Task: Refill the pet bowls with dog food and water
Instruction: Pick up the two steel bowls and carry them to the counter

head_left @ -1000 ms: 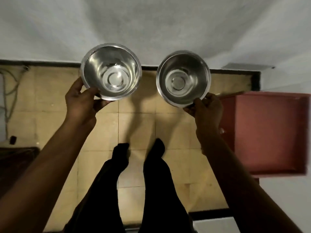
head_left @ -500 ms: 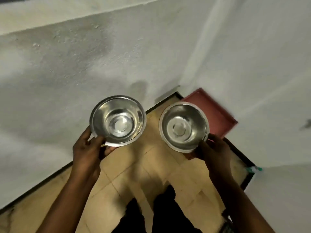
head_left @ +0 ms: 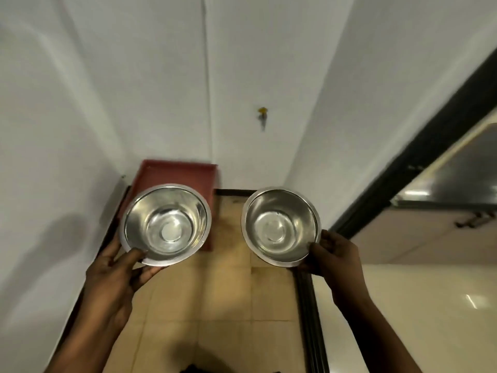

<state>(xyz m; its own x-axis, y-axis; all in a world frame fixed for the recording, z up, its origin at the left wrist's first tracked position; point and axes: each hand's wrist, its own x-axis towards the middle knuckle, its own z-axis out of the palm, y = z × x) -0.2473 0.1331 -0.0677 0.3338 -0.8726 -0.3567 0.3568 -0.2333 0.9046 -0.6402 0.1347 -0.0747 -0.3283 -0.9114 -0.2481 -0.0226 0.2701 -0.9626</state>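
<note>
Two shiny steel bowls are held out in front of me, both with bare insides. My left hand (head_left: 118,267) grips the near rim of the left bowl (head_left: 165,224), thumb inside the rim. My right hand (head_left: 336,257) pinches the near right rim of the right bowl (head_left: 281,226). Both bowls hang level above the floor, a gap of tiled floor showing between them. No dog food or water is in sight.
A red tray-like mat (head_left: 174,173) lies on the tan tiled floor (head_left: 215,305) in the left corner, partly behind the left bowl. White walls enclose a narrow space. A small yellow-topped tap (head_left: 263,115) sticks out of the far wall. A black door frame (head_left: 403,168) opens to the right.
My view has swung right: the red mat moved from the right side to behind the left bowl, and a doorway has appeared on the right. Both hands keep their hold on the bowls.
</note>
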